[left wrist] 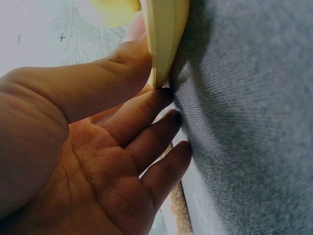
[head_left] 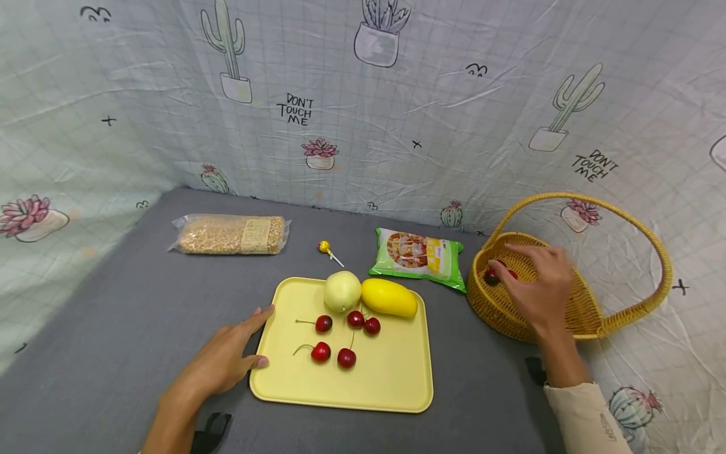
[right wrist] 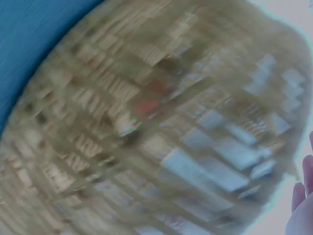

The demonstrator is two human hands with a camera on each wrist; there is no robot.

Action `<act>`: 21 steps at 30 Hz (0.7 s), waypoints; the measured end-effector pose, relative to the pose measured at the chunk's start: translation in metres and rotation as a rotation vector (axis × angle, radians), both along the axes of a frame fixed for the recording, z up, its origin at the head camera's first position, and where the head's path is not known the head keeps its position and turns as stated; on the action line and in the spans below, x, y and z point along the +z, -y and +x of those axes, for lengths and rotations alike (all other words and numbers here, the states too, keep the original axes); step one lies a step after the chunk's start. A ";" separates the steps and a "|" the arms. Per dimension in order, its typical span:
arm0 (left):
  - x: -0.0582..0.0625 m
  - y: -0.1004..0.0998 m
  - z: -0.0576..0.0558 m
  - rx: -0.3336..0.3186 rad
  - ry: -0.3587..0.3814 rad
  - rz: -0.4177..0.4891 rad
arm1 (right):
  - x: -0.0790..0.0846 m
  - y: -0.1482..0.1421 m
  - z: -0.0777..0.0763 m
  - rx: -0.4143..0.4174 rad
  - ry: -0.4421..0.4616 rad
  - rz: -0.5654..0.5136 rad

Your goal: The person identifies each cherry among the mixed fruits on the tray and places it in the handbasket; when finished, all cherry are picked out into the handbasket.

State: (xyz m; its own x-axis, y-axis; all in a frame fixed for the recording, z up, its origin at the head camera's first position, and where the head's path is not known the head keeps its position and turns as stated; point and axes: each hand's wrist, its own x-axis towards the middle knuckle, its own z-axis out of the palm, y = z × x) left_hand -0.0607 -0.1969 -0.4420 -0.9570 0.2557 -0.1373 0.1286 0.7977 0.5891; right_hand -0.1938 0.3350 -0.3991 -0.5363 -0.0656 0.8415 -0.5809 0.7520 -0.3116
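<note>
On the left rim of the yellow tray [head_left: 386,381], my left hand [head_left: 229,353] rests with thumb and index fingertips touching the edge. The left wrist view shows its fingers [left wrist: 146,110] extended beside the tray wall. Several cherries [head_left: 320,352] with stems lie in the tray, below a pale round fruit [head_left: 342,291] and a yellow oblong fruit [head_left: 389,297]. Over the wicker basket [head_left: 484,309] at the right, my right hand [head_left: 541,284] hangs with thumb and index spread apart. Dark red cherries [head_left: 491,277] sit inside the basket under the thumb. Motion blurs the right wrist view.
Behind the tray lie a bag of corn kernels [head_left: 229,234], a yellow lollipop [head_left: 324,246] and a green-and-white food packet [head_left: 420,255]. The basket's tall arched handle [head_left: 635,227] rises beside my right hand. A patterned cloth [head_left: 363,126] hangs at the back.
</note>
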 end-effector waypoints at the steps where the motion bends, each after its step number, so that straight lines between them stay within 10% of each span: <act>1: 0.000 0.000 0.000 0.001 -0.002 0.002 | 0.002 0.005 0.003 0.012 -0.012 0.008; 21: 0.000 -0.001 0.002 0.004 -0.006 0.010 | 0.016 0.096 0.051 0.322 0.014 0.184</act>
State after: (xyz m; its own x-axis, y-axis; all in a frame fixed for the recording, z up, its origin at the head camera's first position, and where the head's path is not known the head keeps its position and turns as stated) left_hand -0.0586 -0.1959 -0.4419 -0.9587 0.2533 -0.1292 0.1289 0.7921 0.5967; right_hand -0.1432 0.2388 -0.3835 -0.4748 -0.3822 0.7927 -0.7937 0.5751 -0.1981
